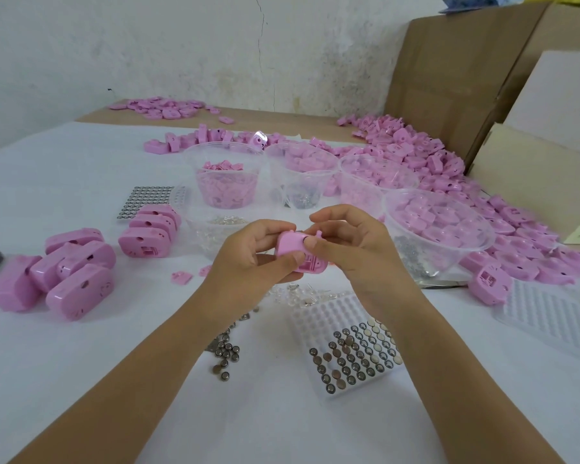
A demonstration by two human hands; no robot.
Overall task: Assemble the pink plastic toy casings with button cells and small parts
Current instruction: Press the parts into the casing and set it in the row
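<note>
A pink plastic casing (293,251) is held above the white table between both hands. My left hand (253,252) grips its left side with thumb and fingers curled round it. My right hand (352,244) pinches its upper right edge, the thumb pressing on the top face. A clear tray of button cells (352,358) lies just below the hands, with loose button cells (225,354) to its left. Small clear parts (302,294) lie scattered under the hands.
Assembled pink casings (71,272) are stacked at the left. Clear plastic bowls (228,182) with pink and clear parts stand behind the hands, a large bowl (442,229) to the right. A big heap of pink casings (449,169) and cardboard boxes (456,78) fill the right.
</note>
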